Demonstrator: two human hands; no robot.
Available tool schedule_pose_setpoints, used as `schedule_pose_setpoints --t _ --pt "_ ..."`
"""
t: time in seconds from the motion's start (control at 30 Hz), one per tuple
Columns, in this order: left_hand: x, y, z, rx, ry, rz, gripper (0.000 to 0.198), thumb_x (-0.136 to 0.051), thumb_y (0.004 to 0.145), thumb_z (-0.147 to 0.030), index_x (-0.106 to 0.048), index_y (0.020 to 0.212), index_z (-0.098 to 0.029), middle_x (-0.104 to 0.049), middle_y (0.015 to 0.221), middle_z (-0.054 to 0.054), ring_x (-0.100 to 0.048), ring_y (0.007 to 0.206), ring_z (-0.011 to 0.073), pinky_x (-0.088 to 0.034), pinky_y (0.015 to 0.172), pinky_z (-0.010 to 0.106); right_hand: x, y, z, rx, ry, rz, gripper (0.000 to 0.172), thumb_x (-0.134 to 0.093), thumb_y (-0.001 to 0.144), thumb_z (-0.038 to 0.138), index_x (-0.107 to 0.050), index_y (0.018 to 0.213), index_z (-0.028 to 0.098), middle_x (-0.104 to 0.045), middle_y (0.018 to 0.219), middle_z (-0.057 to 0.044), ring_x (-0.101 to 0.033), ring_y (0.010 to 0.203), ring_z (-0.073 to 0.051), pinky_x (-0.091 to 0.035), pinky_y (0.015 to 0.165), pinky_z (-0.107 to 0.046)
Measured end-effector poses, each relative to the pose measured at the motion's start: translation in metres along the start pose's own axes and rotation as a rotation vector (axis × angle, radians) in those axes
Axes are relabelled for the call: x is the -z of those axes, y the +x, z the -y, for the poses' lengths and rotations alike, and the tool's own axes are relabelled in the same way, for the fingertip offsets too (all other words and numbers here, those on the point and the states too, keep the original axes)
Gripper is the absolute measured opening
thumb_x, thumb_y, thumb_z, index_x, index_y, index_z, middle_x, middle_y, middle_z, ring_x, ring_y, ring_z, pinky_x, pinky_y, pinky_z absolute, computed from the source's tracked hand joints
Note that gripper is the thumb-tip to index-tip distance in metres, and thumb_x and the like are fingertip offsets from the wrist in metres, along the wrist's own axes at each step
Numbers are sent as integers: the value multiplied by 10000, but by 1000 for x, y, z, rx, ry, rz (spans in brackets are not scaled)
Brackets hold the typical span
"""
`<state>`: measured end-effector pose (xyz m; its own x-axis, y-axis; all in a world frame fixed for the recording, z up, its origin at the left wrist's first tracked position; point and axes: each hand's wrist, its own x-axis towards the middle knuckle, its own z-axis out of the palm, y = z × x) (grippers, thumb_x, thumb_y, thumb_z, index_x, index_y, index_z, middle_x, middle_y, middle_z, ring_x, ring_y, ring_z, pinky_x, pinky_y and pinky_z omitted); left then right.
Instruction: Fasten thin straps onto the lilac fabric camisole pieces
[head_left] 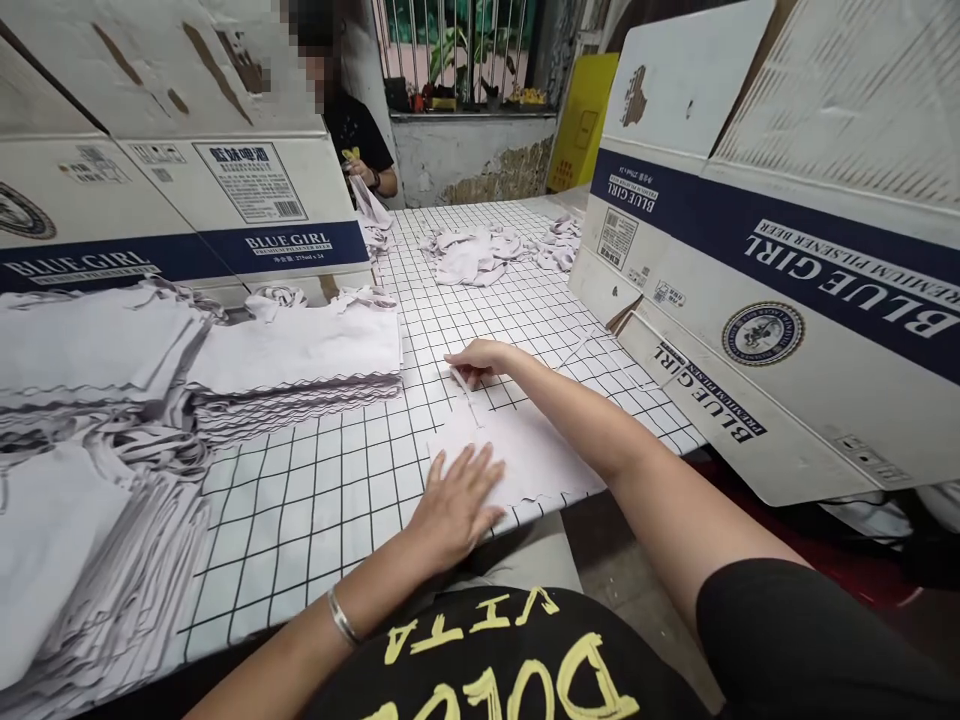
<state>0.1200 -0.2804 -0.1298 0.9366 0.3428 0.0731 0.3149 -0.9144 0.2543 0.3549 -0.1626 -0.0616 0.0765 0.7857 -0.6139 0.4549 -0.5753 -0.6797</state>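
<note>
A small white cloth bag (525, 455) lies flat at the near edge of the white table with a black grid (322, 500). My left hand (454, 500) rests flat on the bag's near left corner, fingers spread. My right hand (476, 360) reaches past the bag's far edge and pinches its thin white drawstring (466, 392) against the table. A silver bangle sits on my left wrist.
Stacks of flat white bags (300, 350) fill the table's left side. Loose white bags (480, 250) lie at the far end. Large BLUE GIRL cardboard boxes stand left (247, 190) and right (787, 250). Another person (352, 140) works at the far left, handling white cloth.
</note>
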Motion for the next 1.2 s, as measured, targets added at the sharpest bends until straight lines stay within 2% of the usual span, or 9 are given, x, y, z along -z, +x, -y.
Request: schedule_pose_setpoints --t 0.13,0.23,0.4,0.53,0.63,0.73,0.8,0.97,1.2 --pt "13 -9 14 548 82 -181 490 -366 940 -516 -555 1187 -138 -588 1179 164 -502 1070 317 -367 871 482 17 -67 -43 89 -436 -616 485 -554 814 630 -592 683 164 -639 692 -68 -551 638 -168 -339 555 -278" --pt "15 -5 17 595 94 -100 366 -435 906 -501 -584 923 -167 -595 982 118 -523 935 297 -365 792 449 22 -125 -114 -57 -410 -901 462 -520 800 655 -589 796 199 -646 744 -43 -556 668 -181 -331 564 -276" --pt "18 1 18 559 -45 -41 186 -360 929 -288 -487 828 -198 -590 826 57 -565 809 222 -384 720 333 -22 -172 -198 -203 -250 -841 268 -654 728 458 -594 768 200 -641 763 -25 -564 696 -171 -361 595 -262" --pt "43 -24 44 691 -195 47 191 -396 904 -398 -441 836 -226 -575 711 4 -548 615 187 -367 570 274 -48 -170 -193 -32 -161 -706 231 -625 761 420 -594 688 204 -622 685 -1 -546 665 -156 -365 605 -257" --pt "61 -27 52 601 -33 -85 270 -476 852 -488 -486 847 -218 -602 854 56 -568 741 228 -393 622 305 -33 -162 -182 96 -100 -777 210 -599 793 419 -617 759 213 -637 744 0 -546 698 -157 -379 638 -260" --pt "64 15 34 362 -181 -142 285 -442 891 -481 -520 812 -218 -607 859 45 -569 794 209 -416 686 301 -14 -153 -171 135 -74 -906 174 -587 815 368 -610 759 205 -637 776 -9 -537 715 -160 -384 667 -272" --pt "55 64 18 281 -269 -146 303 -433 906 -454 -521 748 -212 -612 822 43 -573 799 205 -418 708 303 -19 -147 -160 262 -51 -825 162 -586 830 345 -607 760 200 -634 777 -9 -538 718 -157 -392 673 -270" --pt "21 178 -2 435 -614 35 293 -732 694 -311 -474 619 -192 -640 843 94 -564 1029 294 -428 826 339 -92 -136 -143 648 -352 -490 152 -616 856 345 -628 860 193 -621 865 -36 -526 821 -181 -399 750 -296" --pt "29 235 9 489 -1165 300 106 -524 859 -132 -576 767 -135 -687 806 101 -669 754 157 -546 710 277 -123 -128 -154 653 -575 -593 222 -571 896 412 -610 967 205 -584 937 -55 -461 856 -202 -371 789 -326"
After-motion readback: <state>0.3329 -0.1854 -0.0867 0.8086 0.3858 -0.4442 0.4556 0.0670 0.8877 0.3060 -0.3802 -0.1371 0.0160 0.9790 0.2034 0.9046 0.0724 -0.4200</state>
